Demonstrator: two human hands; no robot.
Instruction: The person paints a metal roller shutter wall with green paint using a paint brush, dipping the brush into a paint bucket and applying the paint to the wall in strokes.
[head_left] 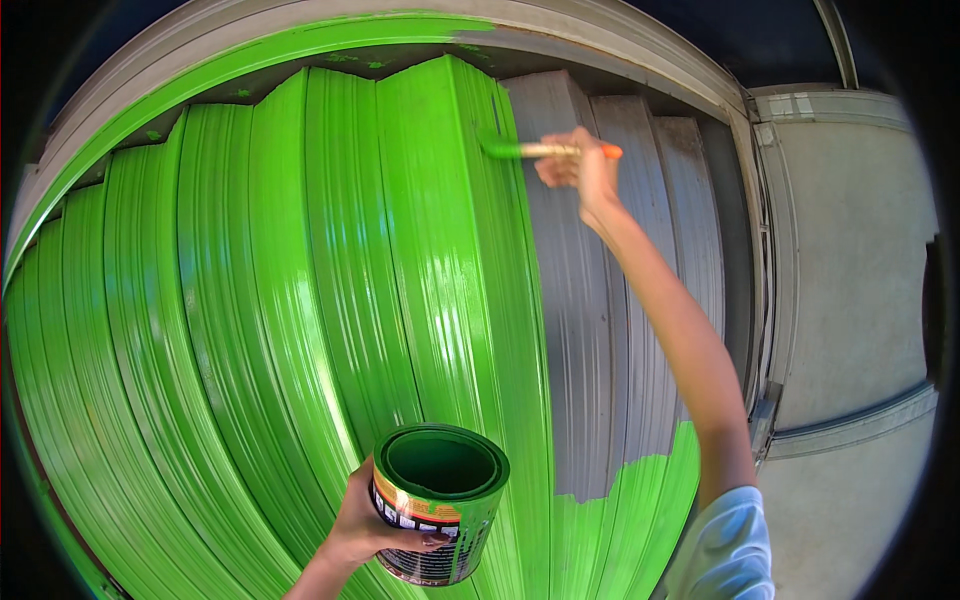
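Note:
My right hand is raised and closed round the handle of a paintbrush. The green-coated bristles lie against the folded metal shutter, close to where wet green paint meets bare grey metal. Motion blurs the fingers a little. Low in front of me, my left hand grips an open paint can by its side. Green paint coats the can's rim and inner wall, and drips run down its label. The can tilts slightly toward me.
Above the shutter runs a pale frame, green along its left stretch. Grey panels stay bare on the right, with green below them. A beige wall with metal trim stands at the far right.

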